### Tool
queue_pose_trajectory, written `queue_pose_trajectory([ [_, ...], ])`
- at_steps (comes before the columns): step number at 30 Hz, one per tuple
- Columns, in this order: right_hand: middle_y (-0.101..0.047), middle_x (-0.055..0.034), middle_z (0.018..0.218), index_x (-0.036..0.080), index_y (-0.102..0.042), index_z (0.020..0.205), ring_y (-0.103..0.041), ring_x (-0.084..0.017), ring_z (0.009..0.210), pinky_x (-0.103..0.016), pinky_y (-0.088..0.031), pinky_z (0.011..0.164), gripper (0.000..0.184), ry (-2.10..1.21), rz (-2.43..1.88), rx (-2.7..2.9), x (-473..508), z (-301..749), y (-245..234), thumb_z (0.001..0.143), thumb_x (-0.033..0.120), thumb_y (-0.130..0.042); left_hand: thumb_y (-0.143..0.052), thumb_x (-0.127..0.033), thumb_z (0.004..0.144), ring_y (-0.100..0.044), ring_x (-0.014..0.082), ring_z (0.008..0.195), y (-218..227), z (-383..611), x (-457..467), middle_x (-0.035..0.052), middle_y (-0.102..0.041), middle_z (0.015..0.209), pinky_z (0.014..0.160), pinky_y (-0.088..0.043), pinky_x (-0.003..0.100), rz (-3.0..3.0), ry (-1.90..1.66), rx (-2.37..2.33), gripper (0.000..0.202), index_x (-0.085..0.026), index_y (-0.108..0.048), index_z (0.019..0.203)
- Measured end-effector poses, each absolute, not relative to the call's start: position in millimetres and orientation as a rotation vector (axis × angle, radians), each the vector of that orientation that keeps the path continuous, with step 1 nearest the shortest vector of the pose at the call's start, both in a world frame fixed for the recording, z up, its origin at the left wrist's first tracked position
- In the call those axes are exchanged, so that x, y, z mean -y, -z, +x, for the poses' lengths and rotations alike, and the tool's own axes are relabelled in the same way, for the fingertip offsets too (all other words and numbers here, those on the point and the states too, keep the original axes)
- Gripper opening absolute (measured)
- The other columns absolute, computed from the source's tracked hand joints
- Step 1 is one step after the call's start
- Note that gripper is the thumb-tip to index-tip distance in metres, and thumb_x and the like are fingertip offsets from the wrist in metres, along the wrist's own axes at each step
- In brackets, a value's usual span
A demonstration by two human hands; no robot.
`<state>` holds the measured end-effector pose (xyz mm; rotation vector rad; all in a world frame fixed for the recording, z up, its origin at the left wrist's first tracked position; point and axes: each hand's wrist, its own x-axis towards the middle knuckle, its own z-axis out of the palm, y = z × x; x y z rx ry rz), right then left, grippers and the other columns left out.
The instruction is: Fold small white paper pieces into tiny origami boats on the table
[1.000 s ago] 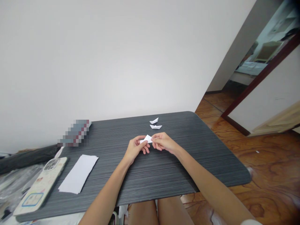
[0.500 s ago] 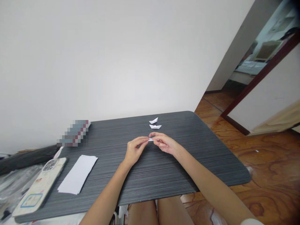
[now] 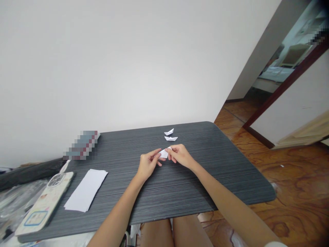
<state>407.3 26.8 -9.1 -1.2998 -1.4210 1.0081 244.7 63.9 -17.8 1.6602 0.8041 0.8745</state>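
Above the middle of the dark striped table point(image 3: 180, 192), both my hands pinch a small folded white paper piece point(image 3: 163, 153). My left hand point(image 3: 148, 163) grips its left side with thumb and fingertips. My right hand point(image 3: 180, 155) holds its right side, fingers curled. Just beyond my hands, two finished white paper boats point(image 3: 169, 131) point(image 3: 171, 138) rest on the table, one behind the other.
A stack of white paper strips point(image 3: 86, 190) lies at the left of the table. A phone point(image 3: 43, 204) in a pale patterned case lies further left at the table's edge. A blurred-out box point(image 3: 82, 145) sits at the back left. Wooden floor and a doorway lie to the right.
The folded paper turned in my fingers: flat triangle a second ago, edge-on half a second ago, now tilted with its face showing again. Both hands stayed in place.
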Motion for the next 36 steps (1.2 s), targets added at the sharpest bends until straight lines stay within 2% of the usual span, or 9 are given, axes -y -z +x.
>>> queue_pose_trajectory([
  [3, -0.045, 0.0039, 0.041, 0.014, -0.049, 0.049, -0.035, -0.004, 0.032, -0.017, -0.025, 0.036, 0.038, -1.068, -1.267, 1.422, -26.2, 404.5, 7.6, 0.078, 0.039, -0.046, -0.051, -0.035, 0.076, -0.057, 0.0116, 0.044, 14.8, 244.4, -62.2, 0.0069, -0.067, 0.061, 0.039, -0.042, 0.019, 1.737, -0.834, -0.803, 0.036, -0.008, -0.061, 0.097],
  [7, -0.043, 0.0045, 0.042, 0.014, -0.046, 0.048, -0.034, -0.004, 0.037, -0.017, -0.024, 0.038, 0.036, -1.064, -1.229, 1.429, -24.5, 399.3, 6.1, 0.075, 0.038, -0.051, -0.049, -0.036, 0.077, -0.046, 0.0064, 0.034, 6.4, 245.4, -58.0, 0.0037, -0.064, 0.052, 0.037, -0.037, 0.016, 1.782, -0.798, -0.812, 0.031, -0.010, -0.064, 0.082],
  [14, -0.042, 0.0046, 0.038, 0.014, -0.046, 0.049, -0.031, -0.003, 0.034, -0.017, -0.022, 0.037, 0.042, -1.213, -1.199, 1.379, -25.6, 402.5, 10.9, 0.078, 0.044, -0.045, -0.043, -0.037, 0.080, -0.049, 0.0080, 0.029, 7.4, 247.1, -54.1, 0.0009, -0.058, 0.044, 0.029, -0.027, 0.014, 1.566, -0.694, -0.757, 0.030, -0.010, -0.052, 0.071],
  [17, -0.043, 0.0046, 0.035, 0.014, -0.047, 0.049, -0.032, -0.003, 0.032, -0.017, -0.022, 0.035, 0.043, -1.218, -1.225, 1.329, -27.6, 405.1, 15.6, 0.078, 0.046, -0.044, -0.045, -0.035, 0.080, -0.047, 0.0072, 0.027, 8.3, 245.5, -53.4, -0.0015, -0.055, 0.045, 0.027, -0.025, 0.013, 1.515, -0.623, -0.699, 0.027, -0.009, -0.051, 0.084],
  [21, -0.042, 0.0048, 0.033, 0.014, -0.047, 0.048, -0.031, -0.003, 0.030, -0.016, -0.021, 0.034, 0.043, -1.214, -1.245, 1.246, -30.4, 407.9, 16.3, 0.075, 0.048, -0.047, -0.048, -0.032, 0.079, -0.061, 0.0136, 0.046, 5.5, 243.3, -53.2, 0.0030, -0.061, 0.063, 0.034, -0.040, 0.016, 1.439, -0.595, -0.533, 0.046, -0.012, -0.033, 0.118],
  [27, -0.044, 0.0033, 0.032, 0.013, -0.049, 0.047, -0.034, -0.003, 0.028, -0.016, -0.020, 0.032, 0.041, -1.274, -1.269, 1.137, -31.1, 407.3, 10.2, 0.071, 0.047, -0.050, -0.041, -0.035, 0.082, -0.057, 0.0133, 0.035, 4.4, 240.1, -52.9, 0.0012, -0.059, 0.051, 0.026, -0.031, 0.014, 1.430, -0.506, -0.539, 0.049, -0.011, -0.030, 0.124],
  [31, -0.044, 0.0030, 0.032, 0.013, -0.048, 0.046, -0.032, -0.003, 0.028, -0.016, -0.018, 0.032, 0.040, -1.253, -1.254, 1.018, -31.3, 406.6, 7.4, 0.068, 0.046, -0.053, -0.038, -0.035, 0.083, -0.057, 0.0130, 0.035, 0.9, 235.8, -58.8, 0.0020, -0.059, 0.050, 0.026, -0.028, 0.012, 1.433, -0.549, -0.540, 0.053, -0.011, -0.024, 0.128],
  [33, -0.043, 0.0032, 0.033, 0.014, -0.046, 0.046, -0.032, -0.003, 0.028, -0.016, -0.017, 0.031, 0.039, -1.216, -1.222, 0.909, -31.7, 406.6, 6.9, 0.067, 0.046, -0.055, -0.038, -0.034, 0.084, -0.058, 0.0120, 0.040, -0.7, 234.0, -62.6, 0.0049, -0.062, 0.058, 0.029, -0.029, 0.012, 1.461, -0.663, -0.576, 0.053, -0.012, -0.022, 0.129],
  [36, -0.043, 0.0034, 0.034, 0.014, -0.046, 0.047, -0.030, -0.003, 0.029, -0.016, -0.013, 0.030, 0.039, -1.200, -1.150, 0.858, -32.4, 405.0, 7.5, 0.067, 0.046, -0.056, -0.043, -0.031, 0.081, -0.062, 0.0145, 0.065, -0.6, 234.3, -65.2, 0.0132, -0.063, 0.092, 0.041, -0.042, 0.017, 1.567, -0.813, -0.593, 0.047, -0.014, -0.034, 0.124],
])
